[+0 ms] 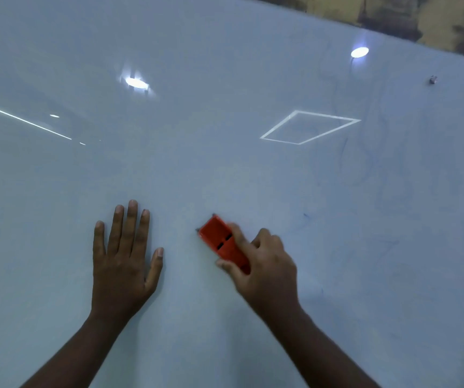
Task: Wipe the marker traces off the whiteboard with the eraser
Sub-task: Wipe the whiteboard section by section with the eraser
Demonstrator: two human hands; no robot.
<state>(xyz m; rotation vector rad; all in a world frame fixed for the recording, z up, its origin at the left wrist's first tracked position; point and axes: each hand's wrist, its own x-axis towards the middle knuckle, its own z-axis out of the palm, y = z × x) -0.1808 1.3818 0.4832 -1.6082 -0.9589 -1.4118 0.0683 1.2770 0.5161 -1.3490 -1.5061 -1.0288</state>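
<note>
We see the whiteboard (pixel 197 135) filling nearly the whole view, its pale glossy surface tilted so that its top edge runs down toward the upper right. On it, low and a little right of centre, sits the eraser (pixel 219 239), an orange-red plastic block with two dark slots in its back; we can read no brand or label on it. Our right hand (pixel 264 264) grips it, thumb along the near side and fingers curled over the far side, pressing it against the board. The eraser and the fingers are slightly blurred.

Our left hand (pixel 124 253) lies flat on the board just to the left of the eraser, well apart from it, fingers straight and close together, thumb spread, holding nothing.

Faint blue marker traces (pixel 356 163) remain to the right of the eraser, loops and strokes too pale for us to read as writing; a small darker blue mark (pixel 306 215) sits just right of the hand.

Ceiling lights reflect in the board: two bright ovals, a long line at the left and a square outline (pixel 309 127). A small dark fixing (pixel 432 79) sits near the upper right, and a mottled yellow wall (pixel 421 18) shows above the board
</note>
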